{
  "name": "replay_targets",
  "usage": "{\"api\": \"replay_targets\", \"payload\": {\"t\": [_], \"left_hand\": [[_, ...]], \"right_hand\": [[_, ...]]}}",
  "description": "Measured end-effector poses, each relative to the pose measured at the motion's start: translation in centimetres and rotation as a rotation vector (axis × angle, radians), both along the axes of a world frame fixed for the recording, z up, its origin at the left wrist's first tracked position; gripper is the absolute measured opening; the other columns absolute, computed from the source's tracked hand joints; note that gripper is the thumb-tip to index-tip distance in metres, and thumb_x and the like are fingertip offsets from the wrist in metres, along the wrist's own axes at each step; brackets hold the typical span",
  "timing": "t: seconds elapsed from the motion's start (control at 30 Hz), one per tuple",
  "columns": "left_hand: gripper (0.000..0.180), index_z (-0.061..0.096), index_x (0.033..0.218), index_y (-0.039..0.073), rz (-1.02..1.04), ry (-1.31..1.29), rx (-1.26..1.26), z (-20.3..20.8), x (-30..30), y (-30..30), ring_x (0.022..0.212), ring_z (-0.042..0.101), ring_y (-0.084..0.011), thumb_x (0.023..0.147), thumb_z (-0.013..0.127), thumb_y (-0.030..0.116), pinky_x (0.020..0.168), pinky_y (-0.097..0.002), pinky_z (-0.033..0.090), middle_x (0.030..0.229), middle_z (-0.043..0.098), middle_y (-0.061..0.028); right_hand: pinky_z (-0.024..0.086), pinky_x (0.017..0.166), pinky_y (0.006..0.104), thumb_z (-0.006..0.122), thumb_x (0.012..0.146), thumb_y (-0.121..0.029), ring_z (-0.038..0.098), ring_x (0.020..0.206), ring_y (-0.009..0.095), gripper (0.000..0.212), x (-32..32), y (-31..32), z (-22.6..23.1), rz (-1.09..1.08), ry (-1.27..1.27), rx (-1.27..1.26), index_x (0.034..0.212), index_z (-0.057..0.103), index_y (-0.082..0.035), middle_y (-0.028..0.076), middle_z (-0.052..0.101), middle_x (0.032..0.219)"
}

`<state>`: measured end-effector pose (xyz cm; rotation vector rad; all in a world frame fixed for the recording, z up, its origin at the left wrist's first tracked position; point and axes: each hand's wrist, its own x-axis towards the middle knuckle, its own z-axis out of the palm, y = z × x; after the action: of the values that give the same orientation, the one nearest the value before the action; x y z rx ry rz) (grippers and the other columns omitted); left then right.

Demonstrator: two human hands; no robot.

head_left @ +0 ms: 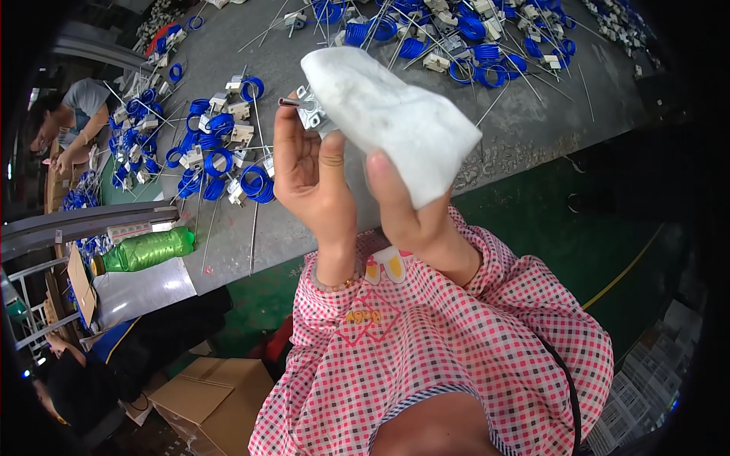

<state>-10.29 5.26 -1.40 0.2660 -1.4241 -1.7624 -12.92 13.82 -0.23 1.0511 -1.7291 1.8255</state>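
My left hand [318, 182] is raised over the near edge of the table. Its thumb and fingers are closed on a small silver metal part [310, 115] with holes in its plate and a short stem sticking out to the left. My right hand [411, 213] grips a folded white cloth [391, 114] from below. The upper left end of the cloth lies against the metal part and covers some of it. Most fingers of my right hand are hidden behind the cloth.
Heaps of blue coiled wires with white blocks and thin metal rods [217, 144] cover parts of the grey table [547, 114]. A green plastic bottle [148, 251] lies at the left. A cardboard box [205, 395] stands below; another person [80, 114] works at the far left.
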Motion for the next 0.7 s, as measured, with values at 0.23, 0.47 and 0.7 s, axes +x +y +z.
{"api": "replay_targets", "payload": {"t": [0.23,0.47,0.7], "left_hand": [[0.05,0.031,0.119,-0.009,0.014,0.001,-0.119,-0.1,0.5,0.3,0.103,0.046,-0.0206,0.076,0.054,-0.003,0.087,-0.0289,0.037,0.118,0.042,-0.0167],[0.052,0.029,0.121,-0.008,-0.148,0.29,0.08,-0.5,-0.4,-2.2,0.105,0.045,-0.021,0.077,0.054,0.001,0.087,-0.0306,0.037,0.121,0.039,-0.0169],[0.057,0.029,0.121,-0.006,-0.267,0.325,0.133,0.1,-0.3,-1.4,0.101,0.048,-0.021,0.075,0.059,0.011,0.086,-0.031,0.037,0.111,0.047,-0.0201]], "right_hand": [[0.037,0.082,0.0398,0.052,0.072,-0.004,0.053,0.089,0.032,0.026,-0.5,-0.3,0.5,-0.039,0.027,-0.077,0.096,0.053,0.004,0.017,0.055,0.095],[0.038,0.082,0.0305,0.04,0.078,-0.018,0.05,0.094,0.023,0.038,-0.3,2.0,0.2,0.052,-0.633,-0.286,0.107,0.045,0.007,0.015,0.051,0.103],[0.037,0.08,0.0327,0.043,0.078,-0.016,0.051,0.089,0.025,0.034,-1.6,2.0,0.4,0.017,-0.289,-0.271,0.103,0.047,0.007,0.015,0.052,0.099]]}}
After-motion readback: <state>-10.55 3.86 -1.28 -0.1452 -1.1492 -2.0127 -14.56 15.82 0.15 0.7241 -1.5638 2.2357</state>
